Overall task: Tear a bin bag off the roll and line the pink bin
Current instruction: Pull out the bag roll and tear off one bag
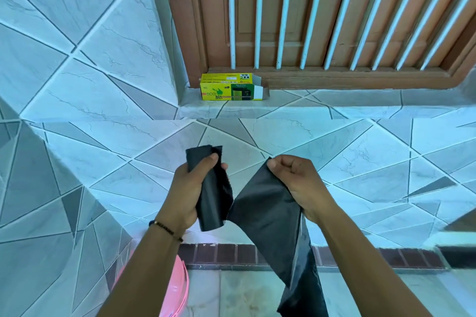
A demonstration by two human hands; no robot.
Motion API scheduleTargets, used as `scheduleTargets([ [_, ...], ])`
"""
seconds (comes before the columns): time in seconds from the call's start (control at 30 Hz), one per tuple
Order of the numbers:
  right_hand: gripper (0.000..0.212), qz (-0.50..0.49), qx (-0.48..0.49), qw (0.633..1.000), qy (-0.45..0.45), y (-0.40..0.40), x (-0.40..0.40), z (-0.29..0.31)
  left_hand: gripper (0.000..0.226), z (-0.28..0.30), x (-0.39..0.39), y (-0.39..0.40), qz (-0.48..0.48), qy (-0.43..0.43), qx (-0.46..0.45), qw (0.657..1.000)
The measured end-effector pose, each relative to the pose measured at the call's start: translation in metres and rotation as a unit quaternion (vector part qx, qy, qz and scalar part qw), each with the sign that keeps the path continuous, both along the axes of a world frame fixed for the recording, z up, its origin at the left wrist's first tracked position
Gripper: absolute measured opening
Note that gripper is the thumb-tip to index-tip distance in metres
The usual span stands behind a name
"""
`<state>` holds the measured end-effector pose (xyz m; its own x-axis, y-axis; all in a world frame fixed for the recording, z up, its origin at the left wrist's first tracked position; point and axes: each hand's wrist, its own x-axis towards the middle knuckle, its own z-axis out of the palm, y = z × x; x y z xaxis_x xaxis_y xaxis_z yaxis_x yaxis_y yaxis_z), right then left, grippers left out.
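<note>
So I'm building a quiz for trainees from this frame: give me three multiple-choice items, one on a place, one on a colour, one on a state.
1. Where is the yellow-green cardboard box?
A on the tiled ledge below the barred window
B in the bin
C in a hand

2. What colour is the plastic bin?
A blue
B pink
C white

3. What does the left hand do?
A hangs free
B presses the wall
C grips the black bag roll

A: it stands on the ledge.
B: its rim is pink.
C: fingers curl round it.
</note>
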<state>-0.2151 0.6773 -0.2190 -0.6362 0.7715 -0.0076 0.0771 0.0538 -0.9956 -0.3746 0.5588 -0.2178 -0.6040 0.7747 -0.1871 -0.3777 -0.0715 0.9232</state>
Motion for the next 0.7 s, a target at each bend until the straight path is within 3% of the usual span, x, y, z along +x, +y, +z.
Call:
scheduleTargets([
  [0.07,0.026,-0.005,0.033,0.999,-0.024,0.007,0.001,0.001,0.012,0.001,0.001,0.006,0.020,-0.002,-0.006,1.000],
  [0.2,0.027,-0.083,0.097,0.991,-0.042,0.028,0.015,-0.001,0.014,-0.006,-0.017,0.003,0.129,-0.087,0.000,0.988],
  [0.27,0.024,-0.119,0.108,0.986,-0.036,0.039,0.027,0.002,0.013,-0.008,-0.029,-0.004,0.169,-0.078,0.009,0.982],
  [0.43,0.046,-0.087,0.133,0.986,-0.047,0.038,0.028,0.010,0.013,-0.004,-0.028,0.001,0.128,-0.102,0.010,0.986],
  [0.5,0.034,-0.050,0.148,0.985,-0.069,0.027,0.015,0.010,0.014,-0.002,-0.017,0.011,0.102,-0.164,0.057,0.979],
  [0.57,0.005,0.009,0.141,0.986,-0.090,0.013,0.000,0.005,0.014,-0.001,-0.007,0.020,0.089,-0.210,0.107,0.968],
  [0.63,0.041,0.081,0.116,0.985,-0.102,-0.003,-0.013,-0.001,0.016,0.001,0.002,0.031,0.096,-0.230,0.140,0.958],
  [0.7,0.061,0.115,0.147,0.978,-0.096,-0.014,-0.026,-0.007,0.022,0.005,0.009,0.042,0.114,-0.234,0.151,0.954],
])
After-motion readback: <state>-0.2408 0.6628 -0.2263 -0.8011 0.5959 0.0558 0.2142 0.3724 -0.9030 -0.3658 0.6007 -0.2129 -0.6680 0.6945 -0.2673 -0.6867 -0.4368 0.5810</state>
